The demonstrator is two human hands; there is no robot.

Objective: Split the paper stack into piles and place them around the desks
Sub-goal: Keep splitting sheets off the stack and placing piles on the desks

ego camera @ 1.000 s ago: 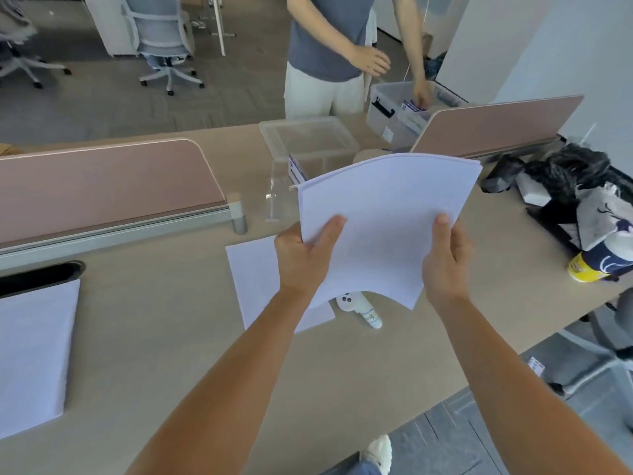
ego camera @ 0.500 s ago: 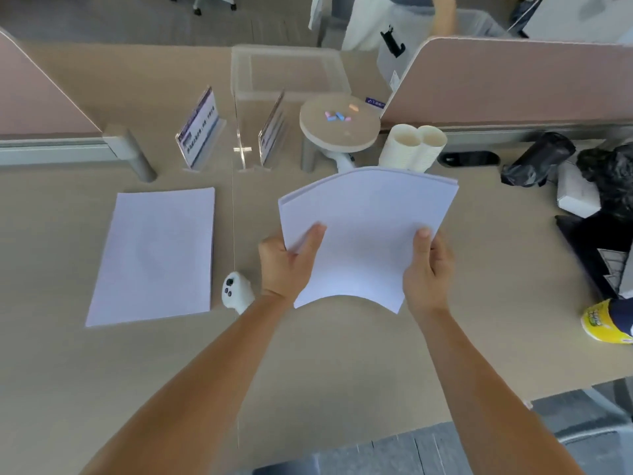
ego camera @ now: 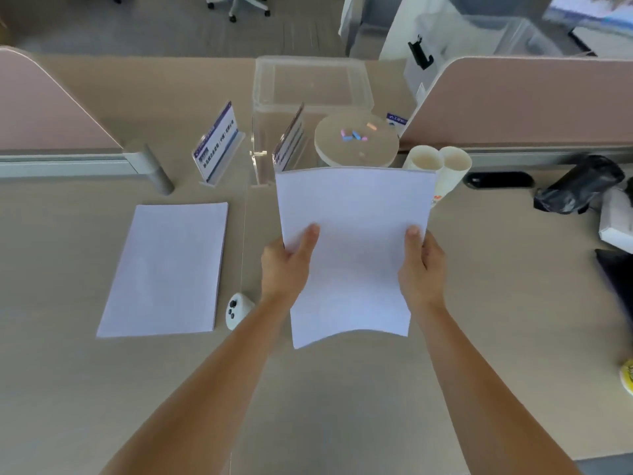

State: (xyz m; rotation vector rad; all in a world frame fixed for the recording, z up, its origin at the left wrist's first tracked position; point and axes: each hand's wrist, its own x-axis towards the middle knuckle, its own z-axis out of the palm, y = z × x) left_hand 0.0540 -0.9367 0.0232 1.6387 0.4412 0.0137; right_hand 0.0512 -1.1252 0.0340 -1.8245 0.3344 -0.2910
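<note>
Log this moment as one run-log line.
left hand: holding paper stack | right hand: holding same stack | stack: above desk | placed pile: flat on desk, left

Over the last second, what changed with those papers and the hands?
The view tipped down toward the desk. The held stack straightened from tilted to square. Both the left hand and right hand kept gripping it; the laid pile stayed flat.
</note>
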